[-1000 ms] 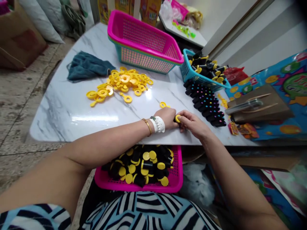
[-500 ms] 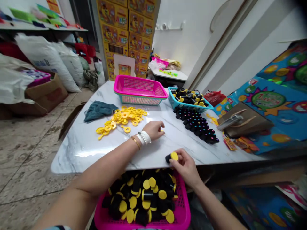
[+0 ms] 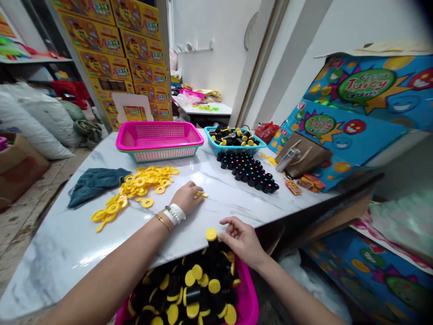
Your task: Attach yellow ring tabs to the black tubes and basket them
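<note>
My left hand is over the white marbled table, its fingers closed around a small yellow plastic piece that shows past the fingertips. To its left lies a pile of yellow ring-shaped pieces with short tabs. My right hand is at the table's front edge, fingers parted. A black cylinder with a yellow cap is just beyond its thumb tip, above the basket, and looks loose. Below, a pink basket is heaped with similar yellow-capped black cylinders.
Rows of black cylinders stand on the right side, before a blue basket of yellow-capped black parts. A pink basket nested in a green one sits at the back, near a dark cloth. A paper bag stands farther right.
The view has turned right. My right hand has moved toward the basket and its fingers have opened, letting go of the yellow-capped cylinder. My left hand stays over the table with the yellow piece.
</note>
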The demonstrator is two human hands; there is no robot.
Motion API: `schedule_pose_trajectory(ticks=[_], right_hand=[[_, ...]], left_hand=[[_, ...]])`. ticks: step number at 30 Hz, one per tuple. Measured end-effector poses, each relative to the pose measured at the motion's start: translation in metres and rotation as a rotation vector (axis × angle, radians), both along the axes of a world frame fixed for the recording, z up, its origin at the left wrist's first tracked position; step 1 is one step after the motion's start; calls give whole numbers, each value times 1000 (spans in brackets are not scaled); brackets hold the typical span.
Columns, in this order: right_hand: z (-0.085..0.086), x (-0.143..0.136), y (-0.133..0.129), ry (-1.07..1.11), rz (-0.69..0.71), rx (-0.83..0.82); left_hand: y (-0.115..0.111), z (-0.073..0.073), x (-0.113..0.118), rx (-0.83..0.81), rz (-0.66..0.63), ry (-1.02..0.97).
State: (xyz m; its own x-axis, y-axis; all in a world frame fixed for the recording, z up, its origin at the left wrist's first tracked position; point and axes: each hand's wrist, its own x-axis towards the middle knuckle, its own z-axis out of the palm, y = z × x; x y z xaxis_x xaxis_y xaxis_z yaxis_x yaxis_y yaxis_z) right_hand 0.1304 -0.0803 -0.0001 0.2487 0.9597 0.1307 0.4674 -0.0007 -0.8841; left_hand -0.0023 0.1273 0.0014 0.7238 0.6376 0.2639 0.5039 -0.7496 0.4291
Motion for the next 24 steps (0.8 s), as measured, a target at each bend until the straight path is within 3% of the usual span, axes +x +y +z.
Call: schedule_pose_trajectory(ticks=[5, 11, 15, 18, 21, 24], right_hand=[[-8, -19, -5, -319, 160, 181], [9, -38, 1, -278, 115, 217], [17, -69, 26, -361, 300, 283], [8, -87, 31, -477, 414, 340], [-3, -81, 16, -499, 470, 399], [-2, -53, -9, -408, 447, 466]], left_hand=[[-3, 3, 1, -15, -13, 16], [2, 0, 4, -40, -27, 25], [3, 2, 2, -59, -47, -2], [5, 5, -2, -72, -52, -22], [7, 6, -4, -71, -66, -53], [-3, 9, -2, -126, -69, -108]])
